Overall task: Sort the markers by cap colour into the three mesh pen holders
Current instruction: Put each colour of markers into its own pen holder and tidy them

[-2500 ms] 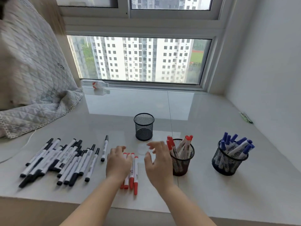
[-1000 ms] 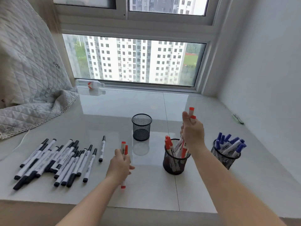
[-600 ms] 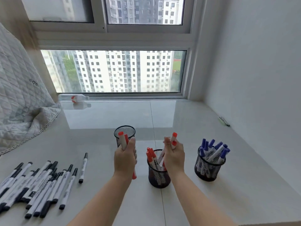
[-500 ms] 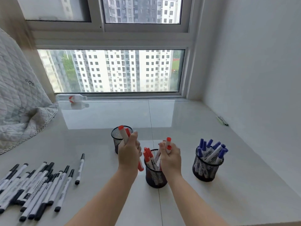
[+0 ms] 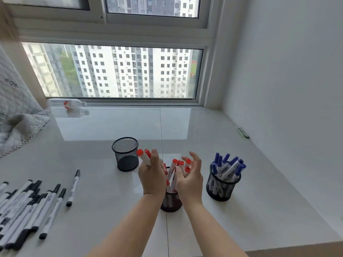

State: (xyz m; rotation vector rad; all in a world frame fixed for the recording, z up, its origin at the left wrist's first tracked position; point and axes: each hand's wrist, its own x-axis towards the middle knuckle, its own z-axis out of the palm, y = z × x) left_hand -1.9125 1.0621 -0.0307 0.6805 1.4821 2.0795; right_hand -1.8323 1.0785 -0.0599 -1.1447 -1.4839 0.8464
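My left hand (image 5: 152,176) grips two red-capped markers (image 5: 143,156), caps up, just left of the middle mesh holder (image 5: 170,202). That holder has several red-capped markers (image 5: 181,166) standing in it. My right hand (image 5: 190,178) hovers at its right side with fingers spread and nothing in it. The right holder (image 5: 220,188) is full of blue-capped markers (image 5: 229,165). The far holder (image 5: 125,156) is empty. Several black-capped markers (image 5: 27,206) lie on the counter at the left, one more (image 5: 73,188) lying apart.
A glossy white counter (image 5: 111,191) runs to the window. A quilted grey cloth (image 5: 16,115) is heaped at the far left. A small bottle (image 5: 67,104) lies by the window sill. A green pen (image 5: 242,132) rests near the right wall.
My right hand let its red markers go into the middle holder and opened. My left hand lifted two red markers off the counter and carried them to that holder.
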